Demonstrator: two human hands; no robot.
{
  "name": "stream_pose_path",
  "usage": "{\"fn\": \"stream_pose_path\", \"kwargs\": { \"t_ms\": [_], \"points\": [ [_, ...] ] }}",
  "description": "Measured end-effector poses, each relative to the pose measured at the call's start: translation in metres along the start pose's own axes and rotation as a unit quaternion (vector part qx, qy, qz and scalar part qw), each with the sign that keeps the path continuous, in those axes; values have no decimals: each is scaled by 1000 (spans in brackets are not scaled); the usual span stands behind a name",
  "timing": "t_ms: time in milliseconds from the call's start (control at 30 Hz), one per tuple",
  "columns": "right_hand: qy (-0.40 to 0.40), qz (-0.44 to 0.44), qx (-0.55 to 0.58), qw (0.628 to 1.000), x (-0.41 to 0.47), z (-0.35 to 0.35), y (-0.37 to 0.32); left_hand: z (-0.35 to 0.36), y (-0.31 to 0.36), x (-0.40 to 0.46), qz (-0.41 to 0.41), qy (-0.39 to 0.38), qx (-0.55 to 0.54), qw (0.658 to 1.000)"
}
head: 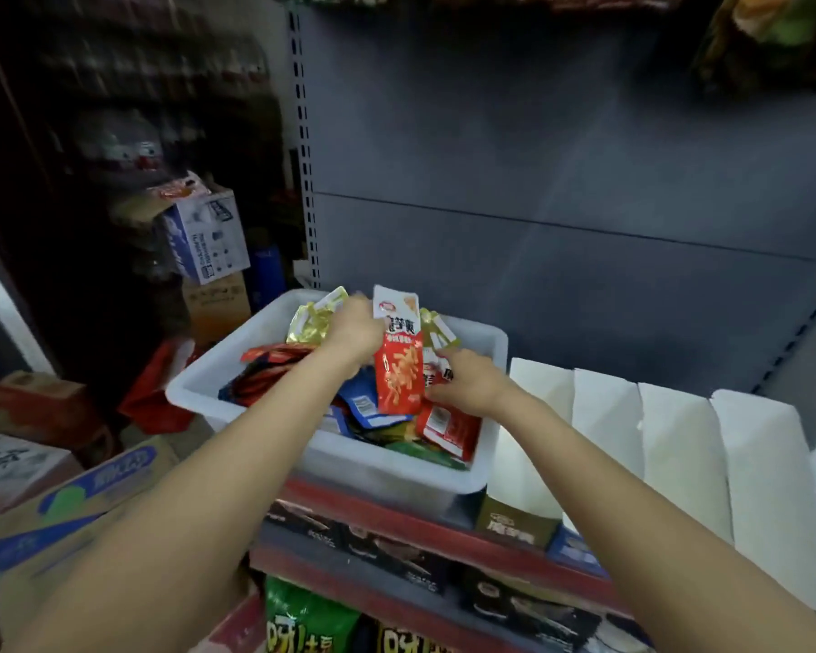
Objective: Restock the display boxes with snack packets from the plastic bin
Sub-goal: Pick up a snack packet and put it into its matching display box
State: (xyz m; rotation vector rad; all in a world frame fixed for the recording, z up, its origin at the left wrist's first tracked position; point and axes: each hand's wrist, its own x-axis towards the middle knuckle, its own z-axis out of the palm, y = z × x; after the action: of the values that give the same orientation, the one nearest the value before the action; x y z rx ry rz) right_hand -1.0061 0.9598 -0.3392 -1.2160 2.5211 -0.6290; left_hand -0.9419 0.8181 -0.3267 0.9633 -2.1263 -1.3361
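Packet [399, 365] upright in left fingers [356, 322]

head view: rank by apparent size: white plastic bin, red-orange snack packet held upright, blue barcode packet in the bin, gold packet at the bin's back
1. white plastic bin, by far the largest.
2. red-orange snack packet, held upright by the left hand.
3-4. gold packet and blue packet: both partly hidden and look alike, so no ranking.

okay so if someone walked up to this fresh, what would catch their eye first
Likely the tall red packet held upright by the left hand over the white bin in the middle of the shelf. The right hand reaches into the packets beside it. To the right stands a row of white display boxes.
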Motion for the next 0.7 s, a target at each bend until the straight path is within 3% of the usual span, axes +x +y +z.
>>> {"fn": "stream_pose_path", "kwargs": {
  "t_ms": [100,233,400,700],
  "points": [
    [78,-45,131,987,-18,2,-1,-13,6,-24,104,127,-22,986],
    [146,-77,302,939,-52,-6,-11,-10,23,-75,196,179,-76,961],
    [244,-85,349,901,-112,-27,-8,14,44,-124,186,50,-211,958],
    [293,-64,351,887,-210,-42,65,72,59,-194,323,-103,-164,926]
  ]
}}
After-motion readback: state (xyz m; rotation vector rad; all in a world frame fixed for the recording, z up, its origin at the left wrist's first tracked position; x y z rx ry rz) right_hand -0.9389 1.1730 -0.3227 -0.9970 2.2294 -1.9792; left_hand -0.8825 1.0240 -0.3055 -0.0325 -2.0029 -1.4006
